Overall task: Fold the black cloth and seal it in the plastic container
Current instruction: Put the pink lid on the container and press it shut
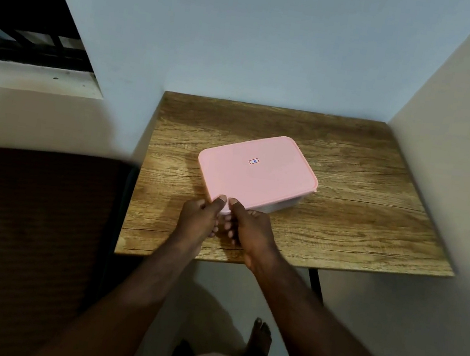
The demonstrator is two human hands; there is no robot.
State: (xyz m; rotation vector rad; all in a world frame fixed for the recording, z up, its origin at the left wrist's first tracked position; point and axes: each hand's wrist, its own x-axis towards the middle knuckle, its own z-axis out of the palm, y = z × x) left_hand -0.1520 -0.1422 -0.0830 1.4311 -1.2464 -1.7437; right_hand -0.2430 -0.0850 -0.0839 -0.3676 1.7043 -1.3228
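Your left hand [200, 216] and right hand [252, 229] meet at the near corner of the pink lid [255, 177], each pinching it with the thumb on top and fingers curled under the rim. The lid covers the plastic container [283, 205], which sits mid-way across the wooden table [370, 204].

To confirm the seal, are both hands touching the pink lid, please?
Touching: the head view shows left hand and right hand thumbs pressing the pink lid.
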